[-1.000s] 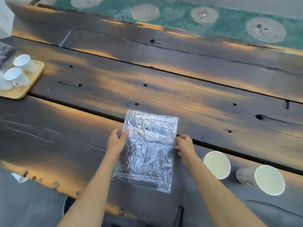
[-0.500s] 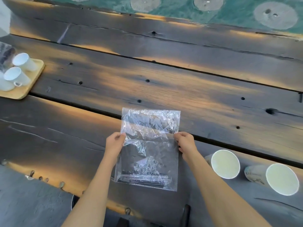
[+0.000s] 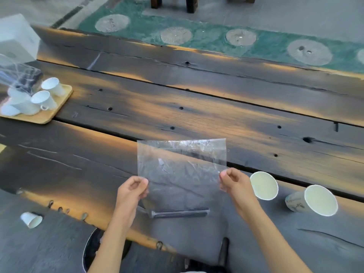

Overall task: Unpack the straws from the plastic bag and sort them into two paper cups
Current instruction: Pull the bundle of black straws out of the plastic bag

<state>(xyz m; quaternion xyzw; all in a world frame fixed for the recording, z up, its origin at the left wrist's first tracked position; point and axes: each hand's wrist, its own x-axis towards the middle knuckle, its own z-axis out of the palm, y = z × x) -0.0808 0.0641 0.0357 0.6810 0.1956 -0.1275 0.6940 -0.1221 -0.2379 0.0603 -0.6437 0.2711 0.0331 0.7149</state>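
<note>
A clear plastic bag (image 3: 181,164) is held upright above the dark wooden table (image 3: 197,115). My left hand (image 3: 131,191) pinches its left edge and my right hand (image 3: 235,184) pinches its right edge. A bundle of dark straws (image 3: 179,213) lies crosswise at the bottom of the bag. Two white paper cups stand to the right of my right hand: the nearer cup (image 3: 264,185) close to my wrist, the other cup (image 3: 315,200) further right.
A wooden tray (image 3: 53,111) with several small white cups (image 3: 44,99) sits at the far left, beside a clear wrapped package (image 3: 17,75). A small white cup (image 3: 31,219) lies below the table's near edge. A green patterned rug (image 3: 216,38) lies beyond the table.
Both hands have lifted the bag off the table and hold it upright. The straws have slid to the bag's bottom. The view has tilted up and shows more of the room.
</note>
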